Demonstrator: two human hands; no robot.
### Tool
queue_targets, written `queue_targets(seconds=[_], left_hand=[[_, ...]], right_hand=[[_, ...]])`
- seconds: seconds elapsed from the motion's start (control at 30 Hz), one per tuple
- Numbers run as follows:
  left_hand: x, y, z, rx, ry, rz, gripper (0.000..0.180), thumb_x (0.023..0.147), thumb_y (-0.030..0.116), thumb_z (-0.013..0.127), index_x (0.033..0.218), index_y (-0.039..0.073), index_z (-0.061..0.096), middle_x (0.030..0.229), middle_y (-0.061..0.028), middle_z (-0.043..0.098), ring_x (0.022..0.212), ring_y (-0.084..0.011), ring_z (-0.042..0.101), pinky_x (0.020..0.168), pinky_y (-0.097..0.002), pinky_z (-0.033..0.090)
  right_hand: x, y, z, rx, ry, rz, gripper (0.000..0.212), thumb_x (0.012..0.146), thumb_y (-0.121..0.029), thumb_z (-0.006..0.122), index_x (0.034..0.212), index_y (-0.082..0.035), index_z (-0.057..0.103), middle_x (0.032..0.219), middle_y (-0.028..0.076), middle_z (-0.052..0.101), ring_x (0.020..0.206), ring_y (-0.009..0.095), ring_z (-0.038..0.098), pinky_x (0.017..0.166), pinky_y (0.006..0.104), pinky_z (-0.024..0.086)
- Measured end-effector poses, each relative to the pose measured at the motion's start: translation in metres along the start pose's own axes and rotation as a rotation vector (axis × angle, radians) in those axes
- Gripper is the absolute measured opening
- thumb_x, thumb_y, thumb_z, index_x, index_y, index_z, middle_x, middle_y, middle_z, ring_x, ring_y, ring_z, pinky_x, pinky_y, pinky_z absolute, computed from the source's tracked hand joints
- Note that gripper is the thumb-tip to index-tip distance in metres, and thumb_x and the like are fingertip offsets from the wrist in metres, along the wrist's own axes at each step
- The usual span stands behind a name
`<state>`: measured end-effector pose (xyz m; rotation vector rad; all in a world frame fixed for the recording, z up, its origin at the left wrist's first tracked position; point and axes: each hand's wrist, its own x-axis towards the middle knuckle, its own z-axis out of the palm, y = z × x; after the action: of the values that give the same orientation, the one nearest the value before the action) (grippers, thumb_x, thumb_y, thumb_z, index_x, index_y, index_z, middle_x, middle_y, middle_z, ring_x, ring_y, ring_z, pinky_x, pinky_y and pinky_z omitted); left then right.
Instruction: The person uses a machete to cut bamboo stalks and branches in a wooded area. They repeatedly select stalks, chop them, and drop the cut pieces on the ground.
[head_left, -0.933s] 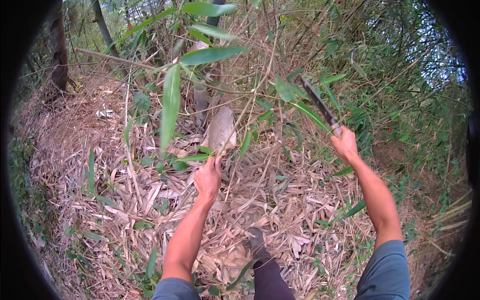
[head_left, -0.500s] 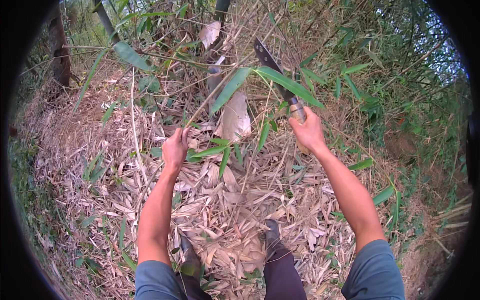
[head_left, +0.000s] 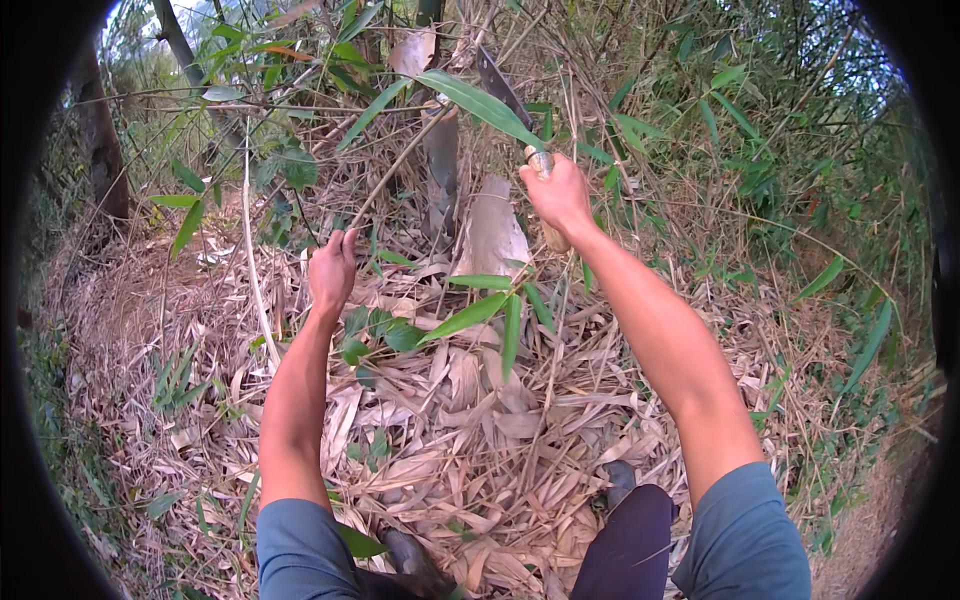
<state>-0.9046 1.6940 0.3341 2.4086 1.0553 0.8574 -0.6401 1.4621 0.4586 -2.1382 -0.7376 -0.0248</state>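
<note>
My right hand is closed round the wooden handle of a machete. Its dark blade points up and to the left, partly behind a long green leaf. On the left, my left hand is closed round a thin tan bamboo branch, which slants up and right from the fist toward the blade. Behind the branch, a cut bamboo stump stands upright, pale at its top. A broad dry bamboo sheath leans between my hands.
Dry fallen leaves cover the ground around my boots. A dark trunk rises at the far left. Tangled thin stems and green leaves fill the back and right. A pale stick stands left of my left hand.
My right hand and the machete have moved up and left, closer to the branch. The left hand, still gripping the branch, has shifted slightly up and left. My feet have shifted in view.
</note>
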Motion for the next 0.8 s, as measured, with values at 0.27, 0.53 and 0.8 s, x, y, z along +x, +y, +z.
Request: queue_targets(seconds=[0.27,0.53,0.8], left_hand=[[-0.005,-0.058,0.036,0.02,0.033,0.033,0.039,0.1,0.044,0.046,0.093,0.008,0.06,0.068,-0.0246,0.063,0.067,-0.0478,0.061,0.059,-0.0556,0.046],[-0.008,-0.069,0.038,-0.006,0.04,0.054,0.038,0.101,0.042,0.046,0.093,0.007,0.059,0.069,-0.0245,0.063,0.068,-0.0477,0.062,0.059,-0.0552,0.047],[-0.008,-0.08,0.047,0.017,0.024,0.016,0.04,0.101,0.042,0.046,0.09,0.006,0.058,0.07,-0.0241,0.064,0.069,-0.0474,0.062,0.06,-0.0551,0.047]], right_hand=[[-0.016,-0.002,0.09,-0.076,0.099,-0.13,0.04,0.083,-0.032,0.064,0.103,0.003,0.061,0.097,0.029,0.067,0.096,0.045,0.064,0.086,0.0497,0.05],[-0.022,-0.014,0.103,-0.18,0.086,-0.098,0.042,0.085,-0.033,0.06,0.105,0.003,0.061,0.105,0.029,0.065,0.103,0.044,0.062,0.093,0.0485,0.049],[0.033,-0.141,-0.01,-0.38,0.296,-0.63,0.042,0.089,-0.047,0.064,0.089,-0.005,0.064,0.074,0.009,0.067,0.064,0.018,0.064,0.057,0.0348,0.049]])
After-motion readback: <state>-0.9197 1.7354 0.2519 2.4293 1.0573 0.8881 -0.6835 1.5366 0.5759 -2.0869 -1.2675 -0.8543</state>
